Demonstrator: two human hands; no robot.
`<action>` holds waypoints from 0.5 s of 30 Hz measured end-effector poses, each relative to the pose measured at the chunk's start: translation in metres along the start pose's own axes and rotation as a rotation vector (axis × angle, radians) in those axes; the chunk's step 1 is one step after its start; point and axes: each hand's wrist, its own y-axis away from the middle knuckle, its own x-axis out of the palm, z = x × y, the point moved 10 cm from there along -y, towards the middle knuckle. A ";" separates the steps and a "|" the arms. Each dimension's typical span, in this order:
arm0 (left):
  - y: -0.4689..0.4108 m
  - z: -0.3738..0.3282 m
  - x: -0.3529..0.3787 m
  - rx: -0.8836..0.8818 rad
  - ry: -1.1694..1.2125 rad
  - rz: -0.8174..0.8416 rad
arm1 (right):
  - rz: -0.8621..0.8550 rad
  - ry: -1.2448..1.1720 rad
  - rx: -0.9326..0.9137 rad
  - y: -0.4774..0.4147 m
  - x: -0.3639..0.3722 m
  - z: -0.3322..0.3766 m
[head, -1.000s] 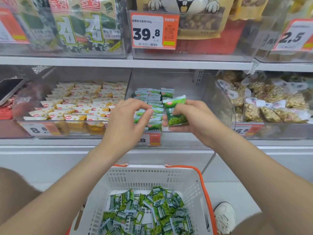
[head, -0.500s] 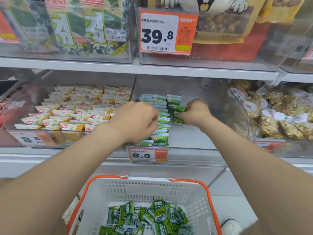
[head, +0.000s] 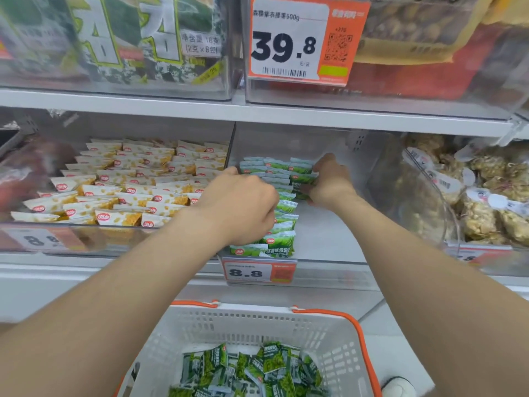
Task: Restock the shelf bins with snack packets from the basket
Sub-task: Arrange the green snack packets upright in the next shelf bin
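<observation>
Hands of a person restocking a shop shelf, seen from head height. At the centre is a clear plastic shelf bin (head: 329,233) with an orange price tag (head: 257,272) reading 8.8 on its front. Small green foil snack packets (head: 282,224) stand upright in a row along the bin's left side, front to back. A shorter second row begins at the bin's back, and the right part of the bin floor is bare. Below the bin's front, a white plastic basket (head: 329,333) with an orange rim holds a loose heap of the same green packets. Left of the bin, a neighbouring bin holds yellow-and-white packets (head: 128,181).

The likely risk is that the upright row tips like dominoes if the steadying hand lifts away. The new packet may also slump flat, having little behind it for support.

The left hand (head: 243,207) lies knuckles-up over the middle of the row, fingers curled down. Their tips are hidden, so it is unclear whether they grip a packet or only press. The right hand (head: 329,181) reaches to the bin's back, thumb and fingers pinched on one green packet (head: 302,181) at the second row.
</observation>
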 end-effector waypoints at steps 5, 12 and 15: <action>0.001 -0.003 0.003 0.014 -0.040 -0.014 | -0.048 0.091 0.038 -0.001 -0.003 -0.002; 0.005 -0.003 -0.004 0.028 -0.002 -0.079 | 0.001 0.222 -0.108 0.022 -0.015 0.008; 0.011 -0.005 -0.014 0.014 0.104 -0.135 | -0.011 0.262 -0.239 0.056 -0.034 0.022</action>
